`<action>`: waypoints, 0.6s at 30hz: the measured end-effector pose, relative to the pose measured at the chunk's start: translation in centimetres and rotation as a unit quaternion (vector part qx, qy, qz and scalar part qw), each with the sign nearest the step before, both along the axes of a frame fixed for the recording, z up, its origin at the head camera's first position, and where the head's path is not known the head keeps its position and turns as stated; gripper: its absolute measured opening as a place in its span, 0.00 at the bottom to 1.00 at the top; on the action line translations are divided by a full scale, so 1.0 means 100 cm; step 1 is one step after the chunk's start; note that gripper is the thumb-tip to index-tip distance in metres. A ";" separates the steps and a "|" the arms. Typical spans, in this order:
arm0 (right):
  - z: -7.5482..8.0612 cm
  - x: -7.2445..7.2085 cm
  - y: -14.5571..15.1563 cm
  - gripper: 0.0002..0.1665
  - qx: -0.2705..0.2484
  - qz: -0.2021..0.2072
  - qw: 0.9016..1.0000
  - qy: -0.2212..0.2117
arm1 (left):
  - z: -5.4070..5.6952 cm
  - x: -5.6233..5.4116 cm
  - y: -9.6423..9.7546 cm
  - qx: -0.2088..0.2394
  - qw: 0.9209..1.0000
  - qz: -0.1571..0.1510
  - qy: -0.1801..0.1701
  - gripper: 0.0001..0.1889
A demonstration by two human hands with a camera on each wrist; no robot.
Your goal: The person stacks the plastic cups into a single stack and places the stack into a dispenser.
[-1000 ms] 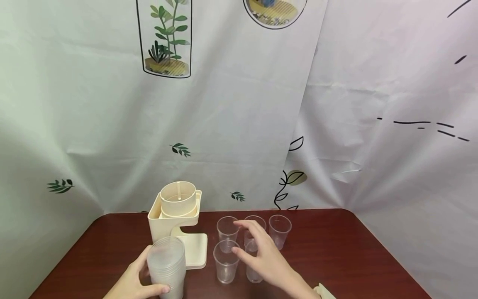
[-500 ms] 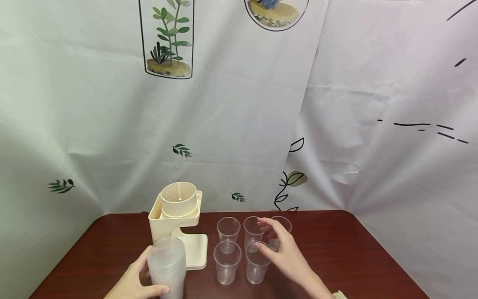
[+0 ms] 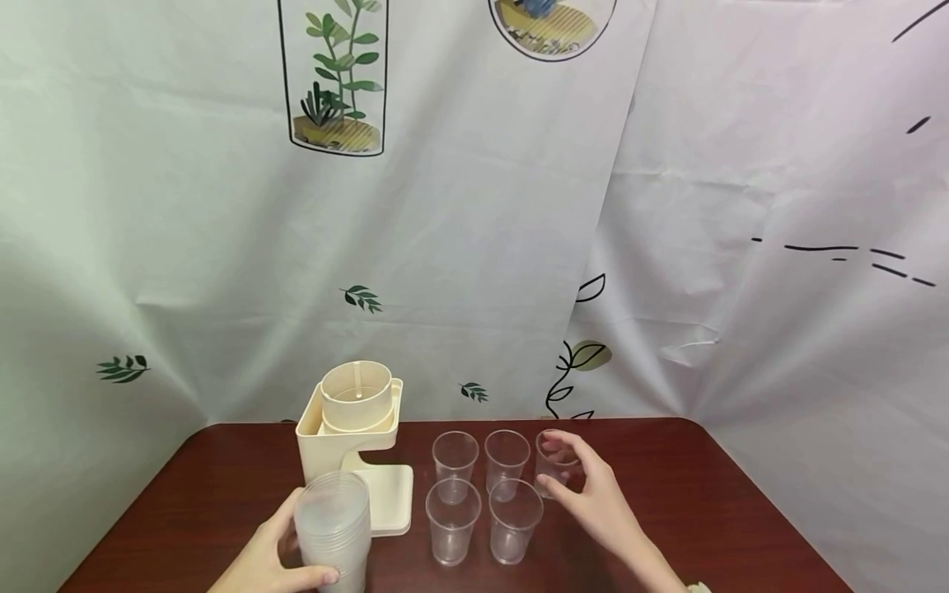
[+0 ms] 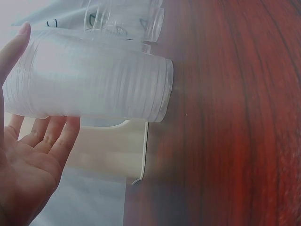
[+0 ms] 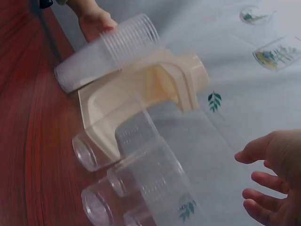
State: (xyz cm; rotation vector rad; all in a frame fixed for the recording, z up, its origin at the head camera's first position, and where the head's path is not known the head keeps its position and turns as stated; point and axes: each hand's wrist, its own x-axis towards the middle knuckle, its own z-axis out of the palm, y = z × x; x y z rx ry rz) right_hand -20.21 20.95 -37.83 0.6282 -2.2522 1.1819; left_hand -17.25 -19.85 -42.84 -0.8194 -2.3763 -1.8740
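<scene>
**Cup Handling: Stack Held at Left Hand, Single Cup at Right Hand**

The step in hand appears to be placing or collecting single cups while the cup stack [image 3: 334,517] is kept ready. The next move probably calls for either a light pinch on the end cup [image 3: 552,464] or a withdrawal that leaves it upright; the direction of work cannot be determined.

The stack is gripped by the left hand [image 3: 273,553], thumb on the near side, fingers around the far side. It consists of clear, thin-walled plastic cups, closely nested, rims uppermost, clouded by the many layers.

The end cup stands upright at the right hand [image 3: 591,492], whose thumb and fingers are spread about it. Contact cannot be confirmed.

Between the hands, four further clear cups stand upright: a front pair, left cup [image 3: 453,525] and right cup [image 3: 515,525]; behind them, two rear cups [image 3: 507,458], in line with the end cup.

A cream holder [image 3: 334,453] with a round upper sleeve stands just beyond the left hand. The reddish-brown counter [image 3: 682,511] extends beyond both hands to a printed cloth [image 3: 460,247].
</scene>
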 end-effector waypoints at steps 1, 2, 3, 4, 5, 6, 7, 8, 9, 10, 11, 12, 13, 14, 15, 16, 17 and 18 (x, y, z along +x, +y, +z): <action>-0.001 -0.001 0.002 0.29 -0.002 -0.005 1.000 -0.001 | 0.000 0.000 0.000 0.000 1.000 0.000 0.002 0.39; -0.002 -0.001 0.004 0.29 -0.003 -0.011 1.000 0.003 | 0.000 0.001 0.000 0.000 1.000 0.001 0.003 0.39; -0.003 -0.002 0.006 0.29 -0.003 -0.018 1.000 0.006 | 0.001 0.001 0.000 0.001 1.000 0.004 -0.003 0.38; -0.005 -0.003 0.008 0.29 -0.005 -0.026 1.000 0.008 | 0.001 0.001 0.000 0.001 1.000 0.004 0.000 0.38; -0.006 -0.004 0.010 0.30 -0.009 -0.034 0.999 0.009 | 0.001 0.002 0.000 0.002 1.000 0.005 0.002 0.38; -0.008 -0.005 0.012 0.30 -0.014 -0.042 0.999 0.009 | 0.001 0.002 0.000 0.001 1.000 0.005 0.004 0.38; -0.010 -0.007 0.014 0.30 -0.019 -0.051 0.998 0.009 | 0.001 0.002 0.001 0.002 1.000 0.007 0.005 0.38; -0.012 -0.008 0.015 0.31 -0.026 -0.060 0.998 0.009 | 0.002 0.002 0.001 0.003 1.000 0.008 0.007 0.37; -0.013 -0.009 0.017 0.31 -0.033 -0.069 0.997 0.008 | 0.002 0.002 0.001 0.003 1.000 0.009 0.008 0.37; -0.015 -0.011 0.018 0.32 -0.039 -0.078 0.996 0.008 | 0.002 0.002 0.001 0.003 1.000 0.009 0.009 0.37; -0.016 -0.012 0.019 0.33 -0.045 -0.086 0.995 0.008 | 0.002 0.002 0.001 0.003 1.000 0.011 0.007 0.37; -0.017 -0.014 0.021 0.33 -0.049 -0.093 0.994 0.007 | 0.002 0.002 0.001 0.002 1.000 0.010 0.006 0.37; -0.019 -0.015 0.022 0.34 -0.053 -0.100 0.994 0.007 | 0.002 0.002 0.001 0.002 1.000 0.011 0.005 0.37; -0.019 -0.016 0.023 0.35 -0.057 -0.106 0.993 0.005 | 0.003 0.002 0.001 0.001 1.000 0.011 0.004 0.37; -0.020 -0.017 0.025 0.35 -0.059 -0.111 0.992 0.004 | 0.003 0.002 0.001 0.001 1.000 0.010 0.003 0.37; -0.021 -0.019 0.026 0.35 -0.061 -0.114 0.992 0.000 | 0.003 0.002 0.001 0.001 1.000 0.009 0.003 0.38; -0.022 -0.020 0.027 0.35 -0.062 -0.116 0.991 -0.006 | 0.003 0.002 0.001 0.002 1.000 0.009 0.004 0.38; -0.023 -0.021 0.029 0.35 -0.064 -0.117 0.991 -0.012 | 0.003 0.002 0.002 0.003 1.000 0.008 0.005 0.38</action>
